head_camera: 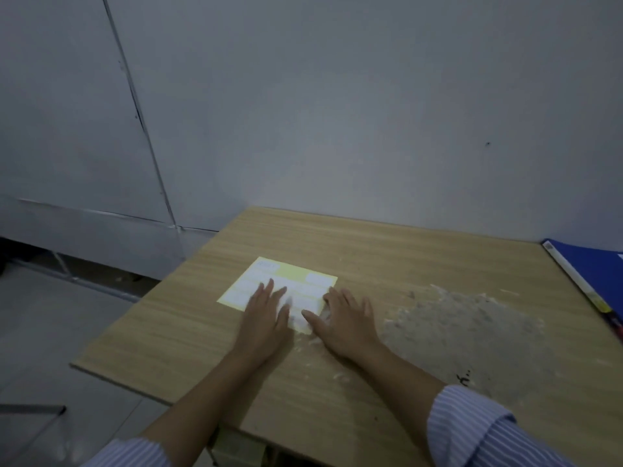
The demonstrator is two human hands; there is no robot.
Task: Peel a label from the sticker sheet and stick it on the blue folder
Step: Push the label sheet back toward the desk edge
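Note:
A yellow sticker sheet (269, 279) with several white labels lies flat on the wooden table (371, 251). My left hand (264, 313) rests palm down on the sheet's near half, fingers spread. My right hand (347, 318) lies flat at the sheet's near right corner, with the thumb on the sheet and the fingers spread. Neither hand holds anything. The blue folder (593, 274) lies at the table's far right edge, partly cut off by the frame, well away from both hands.
A rough, whitish worn patch (465, 318) covers the tabletop to the right of my right hand. Grey walls stand behind and to the left of the table. The table's left edge drops to a tiled floor (50, 332).

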